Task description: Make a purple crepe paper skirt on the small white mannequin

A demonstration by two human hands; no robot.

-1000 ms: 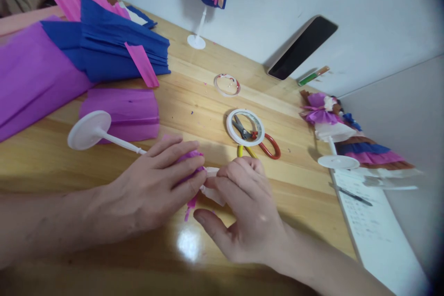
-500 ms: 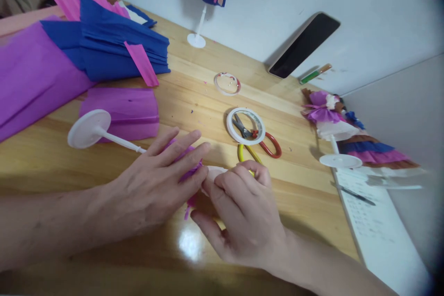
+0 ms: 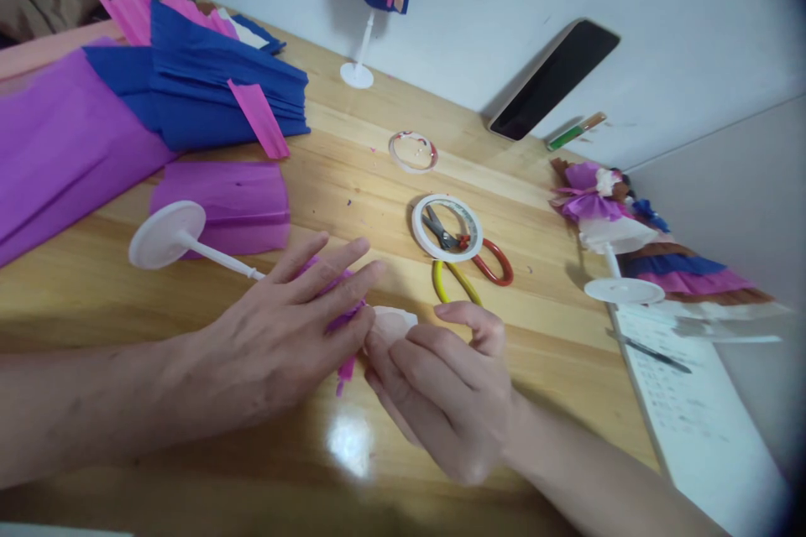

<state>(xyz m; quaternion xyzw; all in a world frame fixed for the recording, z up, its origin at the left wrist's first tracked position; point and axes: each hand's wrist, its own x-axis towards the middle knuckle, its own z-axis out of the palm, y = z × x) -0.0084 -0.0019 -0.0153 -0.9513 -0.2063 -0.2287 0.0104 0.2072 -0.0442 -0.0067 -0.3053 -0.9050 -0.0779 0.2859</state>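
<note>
My left hand (image 3: 286, 327) lies flat, fingers stretched out, pressing purple crepe paper (image 3: 344, 320) against a white doll stand (image 3: 169, 235) that lies on its side on the wooden table (image 3: 353, 185). My right hand (image 3: 444, 382) is curled, its fingertips pinching the pale body piece (image 3: 394, 323) at the end of the stand, right beside my left fingertips. Most of the crepe and the piece is hidden under the hands.
A tape roll (image 3: 447, 226) lies over scissors with red and yellow handles (image 3: 478, 268); a smaller ring (image 3: 412, 151) sits behind. Crepe sheets in purple (image 3: 56, 143), blue (image 3: 214, 92) and a folded purple piece (image 3: 232, 201) lie left. Finished dolls (image 3: 620, 226), a phone (image 3: 554, 80) and paper (image 3: 686, 411) lie right.
My right hand has rolled toward me and its fingers curled tighter on the pale piece, uncovering the yellow scissor handle. My left fingers have straightened and spread flatter over the crepe.
</note>
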